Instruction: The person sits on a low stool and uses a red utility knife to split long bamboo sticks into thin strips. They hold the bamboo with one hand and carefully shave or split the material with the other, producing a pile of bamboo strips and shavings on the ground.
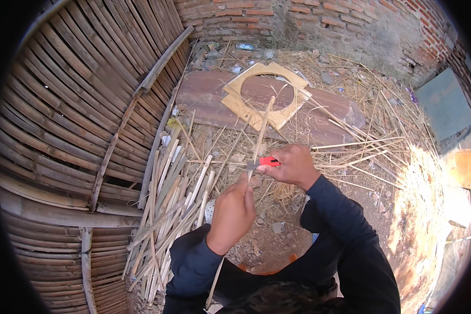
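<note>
A long, thin bamboo strip (262, 128) runs from the wooden board down past my lap, tilted slightly. My left hand (233, 210) is closed around it, and its lower end (214, 282) comes out beneath my left wrist. In my right hand (294, 165) is a red utility knife (268, 161), gripped with the thumb along its side. Its grey blade lies across the strip just above my left fingertips, seemingly touching it. My left fingers partly hide the strip there.
A pile of split bamboo strips (167, 209) lies to my left beside a bamboo slat wall (73, 115). Ahead, a wooden board with a round hole (235, 99) rests on a brown sheet (199, 94). Shavings and loose strips (361, 152) cover the ground before a brick wall (345, 31).
</note>
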### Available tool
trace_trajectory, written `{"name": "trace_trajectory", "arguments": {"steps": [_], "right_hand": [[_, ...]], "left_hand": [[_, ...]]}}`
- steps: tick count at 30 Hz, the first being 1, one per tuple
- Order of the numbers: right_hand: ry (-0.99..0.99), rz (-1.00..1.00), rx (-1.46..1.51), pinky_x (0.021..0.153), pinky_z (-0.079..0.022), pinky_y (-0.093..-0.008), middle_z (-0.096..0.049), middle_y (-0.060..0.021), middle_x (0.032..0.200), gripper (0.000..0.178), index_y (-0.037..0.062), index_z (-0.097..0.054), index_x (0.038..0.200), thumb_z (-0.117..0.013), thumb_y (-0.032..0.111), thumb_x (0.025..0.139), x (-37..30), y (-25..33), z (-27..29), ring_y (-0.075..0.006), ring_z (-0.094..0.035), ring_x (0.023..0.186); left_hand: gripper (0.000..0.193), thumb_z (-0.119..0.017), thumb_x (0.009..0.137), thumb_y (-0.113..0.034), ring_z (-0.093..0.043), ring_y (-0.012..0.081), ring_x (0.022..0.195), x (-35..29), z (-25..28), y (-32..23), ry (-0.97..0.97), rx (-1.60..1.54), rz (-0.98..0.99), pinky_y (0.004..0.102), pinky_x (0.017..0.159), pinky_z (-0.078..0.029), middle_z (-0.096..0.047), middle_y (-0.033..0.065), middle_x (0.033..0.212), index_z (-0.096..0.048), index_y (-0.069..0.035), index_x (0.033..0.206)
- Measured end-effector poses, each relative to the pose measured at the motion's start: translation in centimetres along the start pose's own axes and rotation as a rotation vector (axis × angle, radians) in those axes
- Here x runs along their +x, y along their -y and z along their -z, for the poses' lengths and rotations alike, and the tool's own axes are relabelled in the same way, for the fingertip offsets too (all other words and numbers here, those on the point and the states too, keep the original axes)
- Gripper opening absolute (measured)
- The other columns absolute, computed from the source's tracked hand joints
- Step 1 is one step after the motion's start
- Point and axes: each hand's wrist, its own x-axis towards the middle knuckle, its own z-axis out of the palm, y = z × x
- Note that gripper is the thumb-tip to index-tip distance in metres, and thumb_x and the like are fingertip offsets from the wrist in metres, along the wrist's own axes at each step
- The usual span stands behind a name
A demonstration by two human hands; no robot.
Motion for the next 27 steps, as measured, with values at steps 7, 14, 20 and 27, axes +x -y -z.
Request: {"name": "trace_trajectory", "arguments": {"steps": [7,14,20,27], "right_hand": [[-0.052,-0.255,-0.106,0.049,-0.045,-0.0444,-0.056,-0.0158,0.051,0.061,0.0082,-0.065,0.066,-0.051,0.065,0.084,1.3,-5.8,0.6,-0.0348,-0.06,0.052],[-0.294,-0.228,-0.131,0.043,-0.041,-0.042,-0.051,-0.014,0.047,0.065,0.0061,-0.059,0.062,-0.047,0.065,0.087,1.4,-9.8,-0.3,-0.0311,-0.052,0.042],[0.453,-0.939,1.614,0.031,-0.021,-0.0246,-0.025,0.0028,0.041,0.069,0.0122,-0.035,0.056,-0.028,0.073,0.09,1.4,-7.5,0.3,-0.0096,-0.021,0.032],[0.186,-0.22,0.233,0.048,-0.039,-0.0413,-0.047,-0.0131,0.048,0.06,0.0047,-0.057,0.063,-0.049,0.057,0.09,-1.0,-0.3,2.5,-0.0306,-0.051,0.045]], "left_hand": [[0.025,-0.051,0.09,-0.004,-0.055,0.0403,0.061,-0.6,-0.5,0.2,0.108,-0.078,-0.008,0.0417,0.056,-0.043,-0.052,0.0248,0.067,-0.057,0.006,0.112],[0.026,-0.05,0.09,-0.005,-0.057,0.0423,0.064,-0.2,-0.9,-0.8,0.163,-0.144,0.0,0.0453,0.057,-0.043,-0.054,0.0262,0.068,-0.056,0.006,0.113],[0.024,-0.05,0.095,-0.011,-0.049,0.0152,0.054,0.4,-2.4,1.4,0.213,-0.488,0.199,0.0295,0.051,-0.038,-0.053,0.006,0.063,-0.058,0.002,0.113],[0.023,-0.049,0.097,-0.013,-0.044,0.0019,0.063,1.4,-1.8,1.9,0.228,-0.799,0.503,0.0206,0.056,-0.036,-0.051,-0.005,0.069,-0.061,-0.002,0.113]]}}
